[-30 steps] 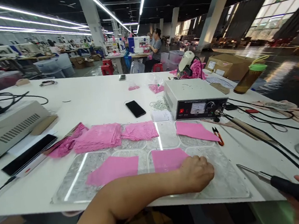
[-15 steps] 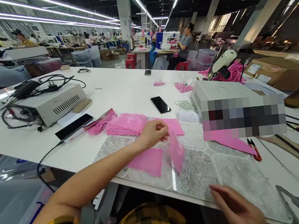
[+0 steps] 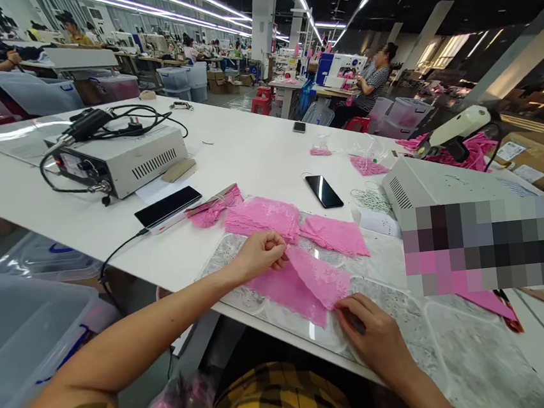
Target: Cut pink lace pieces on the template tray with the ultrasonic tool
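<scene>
A pink lace fabric piece [image 3: 321, 277] is stretched between my two hands. My left hand [image 3: 262, 254] pinches its far left corner, fingers curled. At its near right corner, the thumb and forefinger of my right hand [image 3: 372, 334] are closed. Under the lace lies a smoother pink fabric piece [image 3: 281, 296], flat on the marbled mat [image 3: 478, 344] and partly covered. Just beyond my left hand sits a thick stack of pink lace pieces [image 3: 260, 217]. A lower stack of pink fabric [image 3: 336, 234] lies to its right.
A grey control box [image 3: 140, 160] with a cabled handpiece stands at the left. Near it are a black-screened device [image 3: 169, 205] and a folded pink bundle [image 3: 219, 206]. A phone [image 3: 323, 191] and green string loops [image 3: 372, 201] lie further back. Another box [image 3: 447, 180] stands right.
My right hand has come up from the table's front edge to the lace piece's near corner. The hanging lace is now spread over the smooth piece. The view has turned left.
</scene>
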A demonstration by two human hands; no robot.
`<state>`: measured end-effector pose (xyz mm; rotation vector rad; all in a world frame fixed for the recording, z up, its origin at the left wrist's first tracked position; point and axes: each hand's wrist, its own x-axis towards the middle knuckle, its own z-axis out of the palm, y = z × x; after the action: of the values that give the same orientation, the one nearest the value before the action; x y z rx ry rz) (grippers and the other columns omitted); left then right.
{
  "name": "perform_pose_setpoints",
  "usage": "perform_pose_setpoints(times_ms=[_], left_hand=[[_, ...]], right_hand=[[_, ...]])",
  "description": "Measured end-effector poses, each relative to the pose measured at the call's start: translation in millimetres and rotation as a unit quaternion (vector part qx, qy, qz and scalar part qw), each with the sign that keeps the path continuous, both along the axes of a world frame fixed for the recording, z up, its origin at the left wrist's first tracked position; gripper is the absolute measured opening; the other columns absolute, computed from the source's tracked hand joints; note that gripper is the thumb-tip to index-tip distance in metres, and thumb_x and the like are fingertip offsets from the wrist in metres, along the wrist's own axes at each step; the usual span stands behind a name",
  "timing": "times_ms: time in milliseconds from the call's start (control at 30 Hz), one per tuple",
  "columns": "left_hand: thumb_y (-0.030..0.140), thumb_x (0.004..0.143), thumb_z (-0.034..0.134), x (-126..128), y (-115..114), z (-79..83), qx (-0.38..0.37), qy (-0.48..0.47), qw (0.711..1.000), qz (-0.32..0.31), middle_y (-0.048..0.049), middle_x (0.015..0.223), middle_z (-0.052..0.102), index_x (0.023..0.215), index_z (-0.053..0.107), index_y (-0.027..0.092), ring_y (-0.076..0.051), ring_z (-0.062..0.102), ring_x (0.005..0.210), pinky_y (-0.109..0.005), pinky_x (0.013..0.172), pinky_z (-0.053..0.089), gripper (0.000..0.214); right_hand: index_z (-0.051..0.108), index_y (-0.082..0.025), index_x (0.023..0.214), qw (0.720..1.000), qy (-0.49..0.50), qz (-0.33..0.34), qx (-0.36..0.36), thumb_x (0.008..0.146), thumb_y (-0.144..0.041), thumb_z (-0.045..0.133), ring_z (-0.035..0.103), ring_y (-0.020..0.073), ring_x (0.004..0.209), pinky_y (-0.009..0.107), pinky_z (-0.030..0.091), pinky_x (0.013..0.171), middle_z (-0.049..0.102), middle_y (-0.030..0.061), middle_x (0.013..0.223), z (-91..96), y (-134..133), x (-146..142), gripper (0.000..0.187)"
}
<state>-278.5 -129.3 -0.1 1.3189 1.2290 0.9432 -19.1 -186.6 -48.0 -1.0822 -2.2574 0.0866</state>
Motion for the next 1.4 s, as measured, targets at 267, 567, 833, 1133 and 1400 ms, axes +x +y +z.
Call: perform_pose_setpoints(times_ms=[267,567,833,1133,1400], left_hand=[[0.014,0.073,0.054,-51.9,-31.1,-17.4,0.095,0.188,0.977,0.017,0.0013,0.067,0.057,0.071,0.06,0.015,-0.01,0.049,0.057,-0.02,0.052,0.038,0.007],[0.011,0.078,0.052,-62.8,-54.3,-21.8,0.181,0.31,0.932,-0.051,-0.0053,0.093,0.057,0.089,0.062,0.017,-0.017,0.056,0.081,-0.028,0.077,0.046,0.016],[0.025,0.089,0.058,-76.2,-54.8,-21.8,0.204,0.35,0.903,-0.141,-0.0076,0.109,0.054,0.096,0.066,0.02,-0.017,0.058,0.09,-0.027,0.082,0.046,0.012],[0.014,0.084,0.057,-70.7,-0.2,16.7,0.203,0.309,0.921,-0.125,-0.0006,0.074,0.064,0.078,0.064,0.017,-0.012,0.061,0.066,-0.019,0.061,0.045,0.009],[0.025,0.085,0.053,-101.0,91.7,64.6,0.264,0.317,0.911,0.024,-0.0042,0.087,0.065,0.086,0.064,0.016,-0.014,0.062,0.078,-0.022,0.069,0.047,0.014]], right_hand=[[0.061,-0.021,0.09,0.996,0.0,0.077,0.043,0.087,-0.011,0.051,0.061,0.0116,0.068,0.02,0.051,0.06,0.062,0.0037,0.079,4.3,-3.7,-19.2,0.014],[0.061,-0.021,0.091,0.994,0.014,0.097,0.045,0.088,-0.014,0.051,0.064,0.0115,0.066,0.02,0.054,0.06,0.063,0.0035,0.077,9.8,-8.8,-24.4,0.013],[0.064,-0.024,0.094,0.993,0.042,0.103,0.034,0.086,-0.018,0.056,0.067,0.0135,0.069,0.021,0.057,0.062,0.067,0.0033,0.08,-5.8,-3.5,-15.0,0.013],[0.063,-0.022,0.072,0.982,0.079,0.053,-0.164,0.088,-0.039,0.054,0.053,0.0112,0.05,0.022,0.045,0.046,0.061,0.0012,0.063,44.3,45.5,-13.0,0.025],[0.065,-0.019,0.075,0.987,0.152,0.003,-0.045,0.084,-0.044,0.056,0.049,0.0119,0.056,0.027,0.042,0.054,0.061,0.0035,0.069,107.1,160.1,-59.4,0.028]])
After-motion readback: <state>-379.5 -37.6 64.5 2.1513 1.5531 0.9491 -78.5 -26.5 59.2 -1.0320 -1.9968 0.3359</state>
